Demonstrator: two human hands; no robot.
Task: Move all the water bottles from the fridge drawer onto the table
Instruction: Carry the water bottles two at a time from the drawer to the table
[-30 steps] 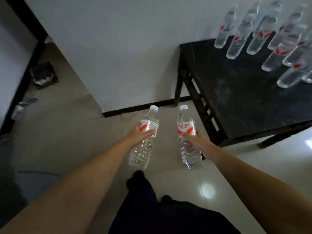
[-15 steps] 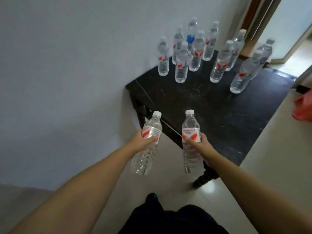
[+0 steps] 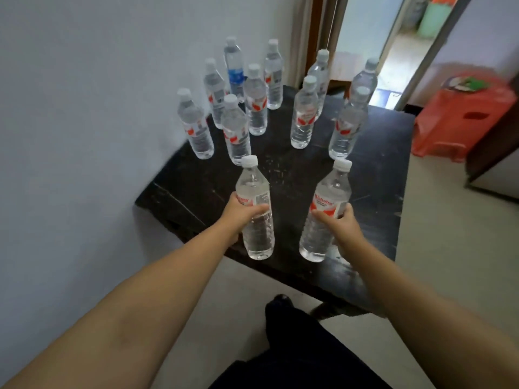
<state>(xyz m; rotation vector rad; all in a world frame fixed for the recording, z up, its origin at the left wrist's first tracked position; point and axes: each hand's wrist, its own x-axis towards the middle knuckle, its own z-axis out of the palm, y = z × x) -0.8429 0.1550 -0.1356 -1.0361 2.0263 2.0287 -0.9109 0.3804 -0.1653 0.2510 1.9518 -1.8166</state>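
- Two clear plastic water bottles with white caps and red-and-white labels are up in the air over the near part of the black wooden counter [image 3: 376, 220], one in each hand.
- The left hand [image 3: 238, 213] has its fingers [image 3: 257, 208] curled round the middle of the left bottle [image 3: 255, 209], right at the label; that one stands pretty much upright.
- The right hand [image 3: 341, 224] grips the right bottle [image 3: 327, 211] the same way, thumb across the red part of the label, other fingers wrapped behind. It leans a bit to the right at the top.
- Can't tell if either bottle base is touching the counter yet.
- Further back on the counter is a cluster of standing water bottles [image 3: 304, 113], same clear type with red labels, in two loose groups, left and right.
- One in the back left group is different: a clear bottle with a blue label [image 3: 235, 70].
- The counter sits against a pale wall [image 3: 84, 108] on the left.
- Off to the right on the floor there's a red plastic stool [image 3: 460, 119], and behind the counter an open doorway [image 3: 365, 40].
- Dark trouser leg and shoe [image 3: 280, 307] at the bottom, just by the counter's near edge.
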